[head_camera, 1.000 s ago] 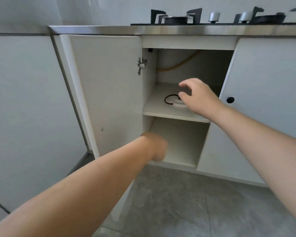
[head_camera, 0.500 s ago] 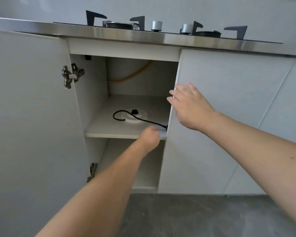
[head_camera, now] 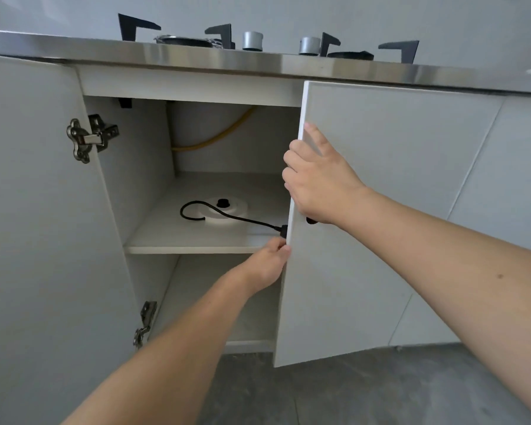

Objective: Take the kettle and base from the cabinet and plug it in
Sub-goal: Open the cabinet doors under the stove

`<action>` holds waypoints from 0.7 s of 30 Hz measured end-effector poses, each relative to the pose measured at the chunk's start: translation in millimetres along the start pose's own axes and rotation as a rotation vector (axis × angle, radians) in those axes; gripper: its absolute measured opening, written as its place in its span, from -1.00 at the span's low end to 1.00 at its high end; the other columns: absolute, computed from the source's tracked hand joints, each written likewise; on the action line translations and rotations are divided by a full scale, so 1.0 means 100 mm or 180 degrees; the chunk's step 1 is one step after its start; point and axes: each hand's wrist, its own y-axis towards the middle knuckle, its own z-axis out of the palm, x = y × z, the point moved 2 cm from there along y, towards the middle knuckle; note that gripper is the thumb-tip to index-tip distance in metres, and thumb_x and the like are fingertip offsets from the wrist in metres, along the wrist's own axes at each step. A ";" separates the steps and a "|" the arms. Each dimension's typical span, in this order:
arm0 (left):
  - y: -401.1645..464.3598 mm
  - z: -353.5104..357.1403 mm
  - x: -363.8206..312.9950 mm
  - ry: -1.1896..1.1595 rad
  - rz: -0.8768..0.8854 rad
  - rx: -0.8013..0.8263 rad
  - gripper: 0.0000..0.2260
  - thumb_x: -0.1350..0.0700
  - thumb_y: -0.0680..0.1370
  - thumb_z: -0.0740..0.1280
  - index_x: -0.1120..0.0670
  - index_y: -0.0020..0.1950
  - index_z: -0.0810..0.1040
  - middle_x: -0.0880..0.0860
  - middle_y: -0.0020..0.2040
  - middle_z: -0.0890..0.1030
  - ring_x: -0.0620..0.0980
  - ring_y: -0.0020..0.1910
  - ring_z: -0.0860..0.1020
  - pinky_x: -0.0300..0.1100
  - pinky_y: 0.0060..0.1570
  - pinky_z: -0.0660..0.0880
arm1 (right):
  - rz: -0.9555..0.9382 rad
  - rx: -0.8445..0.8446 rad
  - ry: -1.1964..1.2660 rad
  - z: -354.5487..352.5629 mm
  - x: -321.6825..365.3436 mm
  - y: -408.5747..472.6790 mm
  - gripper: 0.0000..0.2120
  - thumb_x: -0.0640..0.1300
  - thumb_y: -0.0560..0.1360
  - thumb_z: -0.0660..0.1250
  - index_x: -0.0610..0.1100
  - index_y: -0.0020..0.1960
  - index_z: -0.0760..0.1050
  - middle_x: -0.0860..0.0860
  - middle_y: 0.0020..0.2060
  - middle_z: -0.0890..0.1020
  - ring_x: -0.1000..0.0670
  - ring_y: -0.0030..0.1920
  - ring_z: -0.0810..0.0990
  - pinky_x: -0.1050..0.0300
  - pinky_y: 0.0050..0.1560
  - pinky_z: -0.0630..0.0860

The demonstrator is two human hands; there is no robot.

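Two hands in my view, both at the free edge of the right cabinet door [head_camera: 380, 210], which stands partly ajar. My right hand [head_camera: 319, 182] — fingers curled over that edge, thumb flat on the door's face — is clamped on the panel about mid-height. My left hand [head_camera: 270, 262] sits lower, at the same edge by the shelf front; fingertips meet the door, but I cannot tell whether they pinch it or only touch.

One kettle base [head_camera: 226, 210]: white, round, black connector at centre, lying flat on the upper shelf [head_camera: 172, 237] toward the middle. One black cord [head_camera: 196, 210]: loops left of the base, crosses its front and runs right to a plug [head_camera: 283, 231] half hidden behind the door edge, just above my left hand. No kettle visible; the right part of the cabinet is hidden by the door.

One left door [head_camera: 43, 240], swung fully open, two metal hinges [head_camera: 89, 139] on its inner side. One yellow hose [head_camera: 215, 136] along the back wall. One steel countertop [head_camera: 258, 61] above, carrying a gas hob [head_camera: 258, 41] with two silver knobs. Grey floor [head_camera: 350, 394] below.
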 end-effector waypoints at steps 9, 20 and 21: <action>-0.65 0.34 -0.20 0.0873 0.0572 0.0482 -0.62 -0.24 0.61 0.06 0.06 0.03 0.40 0.08 0.01 0.63 0.02 -0.05 0.64 -0.01 0.11 0.51 | -0.0346 -0.0577 -0.0219 -0.56 -0.14 -0.73 -0.77 -0.13 0.44 0.18 -0.09 -0.30 0.56 0.01 -0.31 0.52 -0.11 -0.12 0.55 -0.05 0.43 0.32; -1.19 1.31 -0.78 0.2030 0.1525 0.0758 -0.68 -0.27 0.59 0.12 -0.08 -0.16 0.42 -0.07 -0.22 0.64 -0.04 -0.19 0.59 -0.01 -0.08 0.54 | -0.0860 -0.0717 -0.0274 -0.89 -0.74 -2.04 -0.74 -0.05 0.55 0.10 -0.18 -0.16 0.44 -0.08 -0.21 0.51 -0.16 -0.02 0.54 -0.11 0.47 0.24; -1.21 1.41 -0.82 0.2071 0.1561 0.0799 -0.66 -0.30 0.58 0.11 -0.09 -0.20 0.41 -0.06 -0.23 0.65 -0.04 -0.20 0.59 -0.02 -0.09 0.54 | -0.0862 -0.0672 -0.0292 -0.88 -0.80 -2.15 -0.73 -0.05 0.57 0.07 -0.18 -0.15 0.44 -0.08 -0.18 0.52 -0.16 0.02 0.54 -0.12 0.49 0.19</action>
